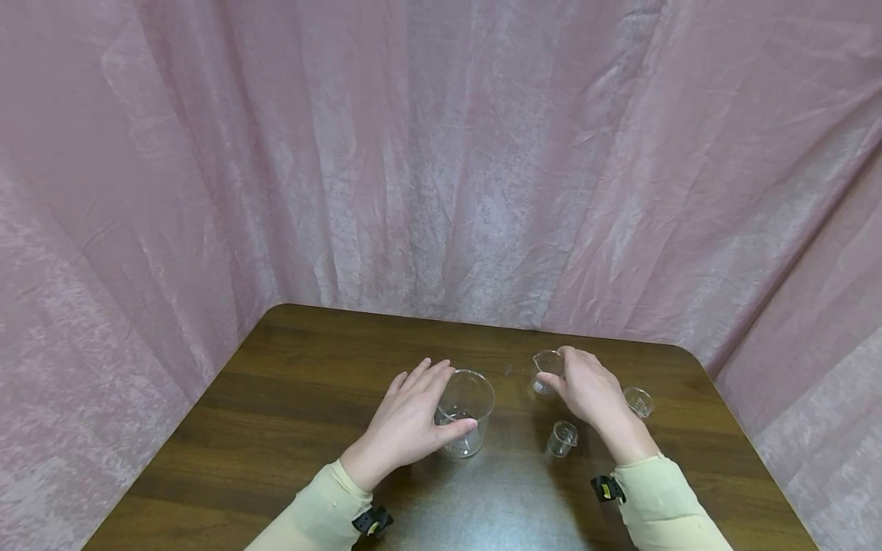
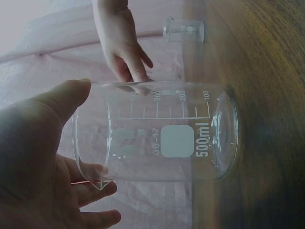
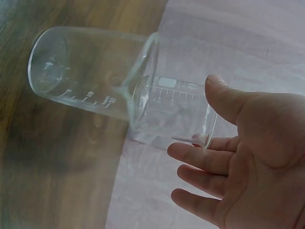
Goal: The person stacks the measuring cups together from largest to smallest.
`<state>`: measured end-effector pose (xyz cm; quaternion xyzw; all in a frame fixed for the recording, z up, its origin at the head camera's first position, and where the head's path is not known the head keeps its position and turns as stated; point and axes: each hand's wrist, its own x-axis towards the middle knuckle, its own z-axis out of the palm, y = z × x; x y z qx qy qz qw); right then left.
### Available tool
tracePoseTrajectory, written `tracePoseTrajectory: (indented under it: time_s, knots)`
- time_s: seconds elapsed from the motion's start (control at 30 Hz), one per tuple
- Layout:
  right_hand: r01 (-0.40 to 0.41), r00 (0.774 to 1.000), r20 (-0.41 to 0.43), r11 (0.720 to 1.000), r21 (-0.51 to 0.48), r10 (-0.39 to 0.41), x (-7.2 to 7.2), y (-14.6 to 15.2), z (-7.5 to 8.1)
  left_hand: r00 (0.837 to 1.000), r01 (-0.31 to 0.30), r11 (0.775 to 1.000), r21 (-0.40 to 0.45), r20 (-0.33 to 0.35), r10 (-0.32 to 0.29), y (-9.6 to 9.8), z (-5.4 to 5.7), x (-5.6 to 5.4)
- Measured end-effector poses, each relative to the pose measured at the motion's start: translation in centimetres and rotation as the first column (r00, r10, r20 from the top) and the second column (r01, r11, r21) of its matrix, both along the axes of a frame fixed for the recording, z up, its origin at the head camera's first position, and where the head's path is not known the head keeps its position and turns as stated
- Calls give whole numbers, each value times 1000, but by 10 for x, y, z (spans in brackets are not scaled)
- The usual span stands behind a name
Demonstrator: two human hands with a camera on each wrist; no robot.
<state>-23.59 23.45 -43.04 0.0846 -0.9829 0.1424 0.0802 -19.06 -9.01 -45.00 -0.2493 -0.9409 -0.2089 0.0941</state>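
My left hand point(image 1: 409, 425) grips a large clear glass beaker point(image 1: 475, 402) near its rim, thumb on the near side and fingers round the far side. In the left wrist view this beaker stands upright on the table, with a white scale and a 500ml mark point(image 2: 202, 140) facing the camera. To the right, my right hand point(image 1: 591, 386) holds a smaller glass beaker point(image 1: 543, 367) by its rim between thumb and fingers. That beaker's printed scale shows in the right wrist view. A still smaller beaker point(image 1: 562, 439) stands in front of the right hand.
Another small beaker point(image 1: 638, 401) lies to the right of my right wrist. The brown wooden table point(image 1: 289, 383) reaches back to a pink curtain point(image 1: 441, 168), which hangs along its far edge and both sides.
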Motion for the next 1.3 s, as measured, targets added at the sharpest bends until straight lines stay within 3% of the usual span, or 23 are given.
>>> tracePoseTrajectory:
  time_s: [1.3]
  knots:
    - [-110, 977, -190, 992, -55, 98, 38, -28, 36, 999, 6, 999, 34, 45, -7, -1, 1, 1]
